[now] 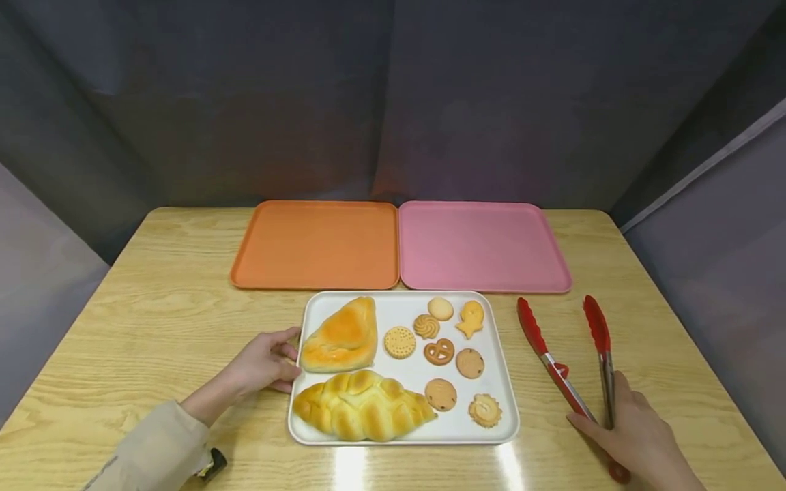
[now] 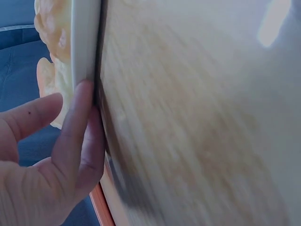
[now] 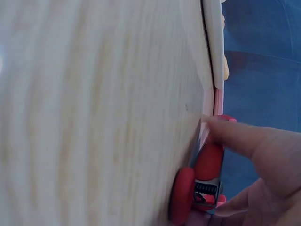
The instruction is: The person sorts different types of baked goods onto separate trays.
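A white tray holds two breads and several cookies. My left hand is at its left edge. In the left wrist view the fingers touch the outside of the rim, while the thumb stays apart from it. On the tray's left half lie a triangular bread and a braided loaf. To the right of the tray, my right hand grips red-tipped metal tongs near the handle end. Their two arms are spread, tips pointing away from me. The right wrist view shows the tongs' red hinge end close to the tabletop.
Behind the white tray an orange tray and a pink tray lie side by side on the wooden table. The cookies include a pretzel and a fish-shaped one. A dark curtain hangs behind the table.
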`<action>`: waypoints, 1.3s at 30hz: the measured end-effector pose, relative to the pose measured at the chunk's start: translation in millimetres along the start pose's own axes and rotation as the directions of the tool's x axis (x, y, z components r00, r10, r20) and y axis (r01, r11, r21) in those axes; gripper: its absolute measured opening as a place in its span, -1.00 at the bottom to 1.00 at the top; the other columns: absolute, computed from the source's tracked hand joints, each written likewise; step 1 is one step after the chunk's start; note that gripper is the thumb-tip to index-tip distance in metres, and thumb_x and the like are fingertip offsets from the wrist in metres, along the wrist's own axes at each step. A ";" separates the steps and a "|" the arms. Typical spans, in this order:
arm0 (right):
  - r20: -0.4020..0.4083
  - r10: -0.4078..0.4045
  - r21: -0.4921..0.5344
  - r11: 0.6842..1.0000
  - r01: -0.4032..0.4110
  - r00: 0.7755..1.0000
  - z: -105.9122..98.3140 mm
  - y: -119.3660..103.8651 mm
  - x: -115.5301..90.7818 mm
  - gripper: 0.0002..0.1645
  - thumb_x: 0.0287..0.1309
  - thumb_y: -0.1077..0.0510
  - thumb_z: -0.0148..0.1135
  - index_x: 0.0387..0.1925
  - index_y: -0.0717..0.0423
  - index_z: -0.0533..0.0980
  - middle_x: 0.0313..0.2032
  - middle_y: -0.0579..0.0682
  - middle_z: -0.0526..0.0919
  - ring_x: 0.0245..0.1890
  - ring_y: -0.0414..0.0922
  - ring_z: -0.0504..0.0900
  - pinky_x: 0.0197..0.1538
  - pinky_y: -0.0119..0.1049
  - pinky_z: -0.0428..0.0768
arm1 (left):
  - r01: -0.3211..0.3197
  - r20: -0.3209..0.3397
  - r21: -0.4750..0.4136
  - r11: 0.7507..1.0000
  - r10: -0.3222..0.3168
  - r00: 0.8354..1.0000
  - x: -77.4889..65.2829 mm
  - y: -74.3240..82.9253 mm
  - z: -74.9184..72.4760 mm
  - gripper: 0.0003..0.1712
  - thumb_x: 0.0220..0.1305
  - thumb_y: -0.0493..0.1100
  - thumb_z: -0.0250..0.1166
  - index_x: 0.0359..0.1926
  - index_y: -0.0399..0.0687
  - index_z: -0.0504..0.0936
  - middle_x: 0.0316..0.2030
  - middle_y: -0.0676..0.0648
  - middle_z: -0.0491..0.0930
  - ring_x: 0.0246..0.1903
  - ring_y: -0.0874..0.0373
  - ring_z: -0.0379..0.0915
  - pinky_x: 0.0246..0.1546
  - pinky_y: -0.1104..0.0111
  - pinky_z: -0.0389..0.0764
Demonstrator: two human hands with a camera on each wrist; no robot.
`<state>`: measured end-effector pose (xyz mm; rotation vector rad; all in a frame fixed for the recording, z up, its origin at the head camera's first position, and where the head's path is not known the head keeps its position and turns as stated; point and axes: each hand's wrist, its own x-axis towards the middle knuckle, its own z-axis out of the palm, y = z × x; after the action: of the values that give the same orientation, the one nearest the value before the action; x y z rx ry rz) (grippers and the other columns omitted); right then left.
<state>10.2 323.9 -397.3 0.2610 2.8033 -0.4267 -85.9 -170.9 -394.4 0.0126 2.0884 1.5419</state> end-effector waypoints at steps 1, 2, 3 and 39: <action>-0.006 -0.007 0.001 1.000 0.007 1.000 0.1 -0.4 0.2 0.34 -0.08 -0.41 0.16 0.16 0.68 -0.14 -0.22 0.54 0.33 -0.31 0.30 0.46 -0.43 0.13 0.51 | 0.001 -0.002 0.004 1.000 -0.001 1.000 -0.4 0.2 -0.1 -0.14 0.01 -0.54 0.20 0.32 -0.46 -0.01 -0.31 -0.22 0.31 -0.56 0.11 0.39 -0.51 0.24 0.66; -0.015 -0.017 0.001 1.000 0.017 1.000 0.3 -0.8 0.4 0.34 -0.07 -0.40 0.15 0.18 0.67 -0.16 -0.20 0.57 0.32 -0.28 0.34 0.45 -0.42 0.15 0.50 | 0.002 -0.004 0.005 1.000 -0.002 1.000 -0.6 0.1 -0.2 -0.14 0.01 -0.54 0.20 0.32 -0.45 -0.01 -0.31 -0.21 0.31 -0.55 0.12 0.39 -0.52 0.24 0.65; -0.019 -0.023 0.002 1.000 0.023 1.000 0.3 -1.1 0.9 0.35 -0.07 -0.40 0.15 0.19 0.66 -0.17 -0.19 0.57 0.32 -0.26 0.36 0.44 -0.41 0.17 0.49 | 0.003 -0.006 0.005 1.000 -0.003 1.000 -0.8 0.0 -0.3 -0.14 0.00 -0.54 0.20 0.32 -0.45 -0.01 -0.31 -0.21 0.31 -0.55 0.12 0.38 -0.53 0.25 0.65; -0.126 -0.008 0.037 0.999 0.013 0.992 -11.0 6.3 0.4 0.11 0.11 -0.34 0.00 0.11 0.64 -0.04 -0.34 0.46 0.25 -0.61 0.14 0.43 -0.64 0.02 0.42 | 0.001 0.001 0.018 1.000 -0.001 1.000 0.2 2.4 1.4 -0.16 0.02 -0.50 0.22 0.31 -0.46 0.03 -0.33 -0.20 0.30 -0.53 0.12 0.39 -0.52 0.25 0.65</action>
<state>8.4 333.4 -389.0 0.2914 2.9229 -0.4818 -86.2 -168.8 -392.7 0.0193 2.1008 1.5227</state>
